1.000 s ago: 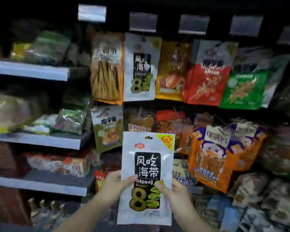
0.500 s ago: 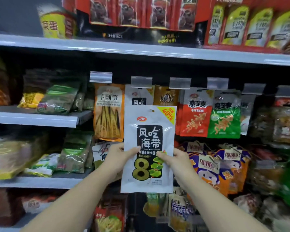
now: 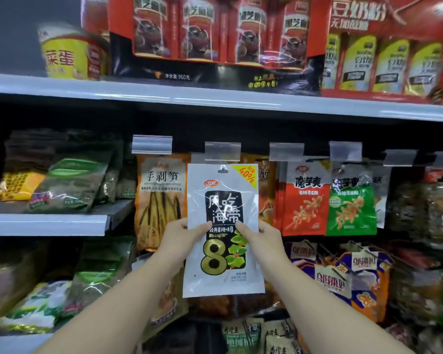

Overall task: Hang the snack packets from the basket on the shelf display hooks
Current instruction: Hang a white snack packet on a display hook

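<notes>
Both hands pinch packet mid-height; line hang hole above fingertips with hook under tag, push straight on.

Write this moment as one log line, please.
step: hanging | left hand + right hand: holding white seaweed packet | hang hole below price-tag holder | not yet hooked

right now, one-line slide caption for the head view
Both hands, left and right, hold a white seaweed packet up to the hook row.
</notes>
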`<state>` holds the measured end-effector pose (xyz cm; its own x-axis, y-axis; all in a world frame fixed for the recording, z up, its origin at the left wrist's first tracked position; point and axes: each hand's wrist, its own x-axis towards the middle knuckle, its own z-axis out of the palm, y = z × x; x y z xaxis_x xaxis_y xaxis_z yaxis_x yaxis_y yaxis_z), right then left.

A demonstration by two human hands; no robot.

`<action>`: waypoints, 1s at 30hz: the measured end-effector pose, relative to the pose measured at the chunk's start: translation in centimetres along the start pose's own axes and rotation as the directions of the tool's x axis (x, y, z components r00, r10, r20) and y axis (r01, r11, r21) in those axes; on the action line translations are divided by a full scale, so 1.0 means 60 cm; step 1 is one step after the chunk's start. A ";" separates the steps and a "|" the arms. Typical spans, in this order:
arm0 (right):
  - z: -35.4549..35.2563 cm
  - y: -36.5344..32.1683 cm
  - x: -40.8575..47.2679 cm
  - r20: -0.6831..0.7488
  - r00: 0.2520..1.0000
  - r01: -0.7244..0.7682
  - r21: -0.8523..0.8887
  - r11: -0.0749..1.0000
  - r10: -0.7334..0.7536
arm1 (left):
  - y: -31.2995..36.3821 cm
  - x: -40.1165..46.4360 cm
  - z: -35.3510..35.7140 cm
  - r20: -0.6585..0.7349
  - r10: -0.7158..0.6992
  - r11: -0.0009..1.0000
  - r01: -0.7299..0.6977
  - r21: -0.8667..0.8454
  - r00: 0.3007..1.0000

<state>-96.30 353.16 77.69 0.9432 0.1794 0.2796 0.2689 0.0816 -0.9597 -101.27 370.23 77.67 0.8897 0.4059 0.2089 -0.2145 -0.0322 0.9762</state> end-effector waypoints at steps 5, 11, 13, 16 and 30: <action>0.001 -0.016 0.047 0.033 0.994 0.100 0.020 0.995 -0.100 | 0.021 0.034 0.010 -0.048 0.072 0.997 -0.072 -0.001 0.996; 0.005 -0.010 0.083 0.066 0.996 0.063 0.029 0.998 -0.064 | 0.020 0.055 0.019 -0.090 0.079 0.997 -0.081 -0.020 0.993; 0.006 -0.007 0.090 0.069 0.995 0.072 0.020 0.997 -0.073 | 0.017 0.060 0.020 -0.100 0.073 0.997 -0.075 -0.019 0.992; 0.009 -0.004 0.100 0.080 0.994 0.072 0.024 0.997 -0.073 | 0.016 0.068 0.019 -0.109 0.082 0.997 -0.083 -0.006 0.991; 0.037 0.037 0.168 0.084 0.996 0.012 0.035 0.999 -0.015 | 0.002 0.126 0.012 -0.134 0.079 0.997 -0.074 0.037 0.988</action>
<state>-86.63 357.34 78.43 0.9194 0.2601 0.2950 0.2731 0.1175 -0.9548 -94.28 372.62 79.39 0.8082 0.5206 0.2752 -0.2650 -0.0959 0.9595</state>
